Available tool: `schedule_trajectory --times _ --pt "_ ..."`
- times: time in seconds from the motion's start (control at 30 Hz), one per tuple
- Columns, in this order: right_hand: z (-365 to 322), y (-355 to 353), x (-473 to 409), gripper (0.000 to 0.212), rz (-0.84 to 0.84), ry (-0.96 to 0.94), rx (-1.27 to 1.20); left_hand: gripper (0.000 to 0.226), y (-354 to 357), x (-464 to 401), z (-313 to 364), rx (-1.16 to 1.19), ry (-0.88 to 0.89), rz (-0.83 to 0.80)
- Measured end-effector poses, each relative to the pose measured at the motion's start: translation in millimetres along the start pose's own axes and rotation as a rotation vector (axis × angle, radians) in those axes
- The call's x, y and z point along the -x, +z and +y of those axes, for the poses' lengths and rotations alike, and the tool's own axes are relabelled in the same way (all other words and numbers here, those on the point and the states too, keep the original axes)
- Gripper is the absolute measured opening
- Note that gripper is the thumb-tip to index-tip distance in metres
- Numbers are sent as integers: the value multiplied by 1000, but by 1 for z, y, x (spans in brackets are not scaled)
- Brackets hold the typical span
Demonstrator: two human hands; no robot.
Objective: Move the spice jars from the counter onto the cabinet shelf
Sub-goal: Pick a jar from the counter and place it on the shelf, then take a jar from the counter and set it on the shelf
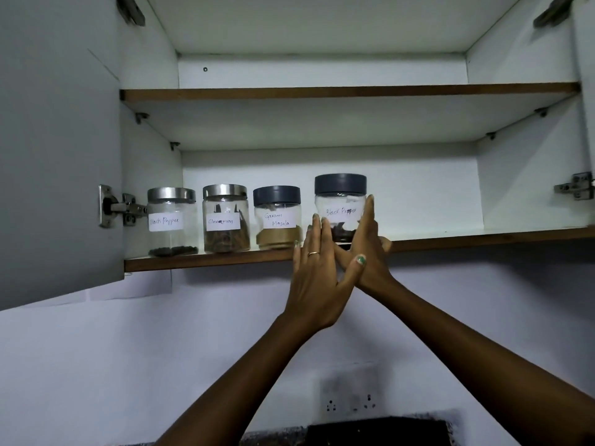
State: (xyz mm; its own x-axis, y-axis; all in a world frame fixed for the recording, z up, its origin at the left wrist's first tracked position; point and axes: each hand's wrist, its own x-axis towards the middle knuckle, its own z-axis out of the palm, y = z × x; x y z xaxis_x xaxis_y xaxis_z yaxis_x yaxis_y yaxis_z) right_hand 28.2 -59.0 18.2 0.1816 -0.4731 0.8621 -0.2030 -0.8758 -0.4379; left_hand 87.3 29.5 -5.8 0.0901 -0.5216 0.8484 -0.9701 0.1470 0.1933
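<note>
Both hands are up at the dark-lid pepper jar point(340, 207), and the wrists cross below it. The right hand point(365, 252) reaches in from the right, fingers straight and lying flat against the jar's right side, palm under its front edge; the thumb is hidden, so call it a flat press, not a wrap. The left hand point(317, 281) comes up from the left with straight fingers, tips touching the jar's lower left, a ring point(313, 253) on one finger. Neither hand curls round the glass.

The jar sits at the front edge of the lower shelf point(209, 260), its base hidden behind the hands, so whether it rests fully on the board I cannot tell. A little dark spice lies at its bottom.

Left of it, just beside, stands the masala jar point(277, 217), dark lid too, brown powder in the lower half. Further left the cinnamon jar point(226, 218) with a steel lid, then at the far left the steel-lid pepper jar point(172, 222), close to the hinge point(120, 207) of the open door point(58, 149). All three stand upright in a row.

Above the jar runs the upper shelf point(347, 90). Well below it, a wall socket point(351, 405).
</note>
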Motion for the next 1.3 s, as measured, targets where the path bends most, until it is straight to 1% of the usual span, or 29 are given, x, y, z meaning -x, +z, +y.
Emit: schedule_trajectory --times 0.1,0.2,0.33,0.5,0.67,0.77,0.83,0.9,0.97,1.03,1.1,1.2,1.3 --pt "10 13 -4 104 -1 14 75 77 7 0 -12 -69 -21 -65" --pt "13 22 -8 103 61 -2 164 76 9 -3 -20 -118 -43 -81" --pt "15 27 -9 102 47 -18 258 76 10 -4 -28 -153 -41 -74" --pt "18 29 -5 93 12 -17 344 82 17 -4 -28 -216 -56 -37" --pt "19 28 -5 92 -9 -15 372 76 17 -3 -29 -238 -56 -60" --pt "17 25 -1 91 -35 -33 369 77 14 -1 -28 -253 -62 -78" --pt "16 20 9 88 -32 -81 357 79 10 7 -28 -310 -33 -50" --pt "18 12 28 81 -2 -154 349 79 8 23 -27 -354 39 20" --pt "24 1 52 69 15 -269 340 72 7 40 -23 -333 112 85" --pt "33 -14 77 53 3 -399 361 57 12 58 -17 -289 174 126" --pt "43 -33 100 44 -34 -467 416 46 22 77 -11 -250 218 143" --pt "67 -58 137 40 -110 -458 519 36 46 108 0 -163 238 91" --pt "99 -79 176 39 -206 -382 609 33 80 139 13 -78 208 -21"
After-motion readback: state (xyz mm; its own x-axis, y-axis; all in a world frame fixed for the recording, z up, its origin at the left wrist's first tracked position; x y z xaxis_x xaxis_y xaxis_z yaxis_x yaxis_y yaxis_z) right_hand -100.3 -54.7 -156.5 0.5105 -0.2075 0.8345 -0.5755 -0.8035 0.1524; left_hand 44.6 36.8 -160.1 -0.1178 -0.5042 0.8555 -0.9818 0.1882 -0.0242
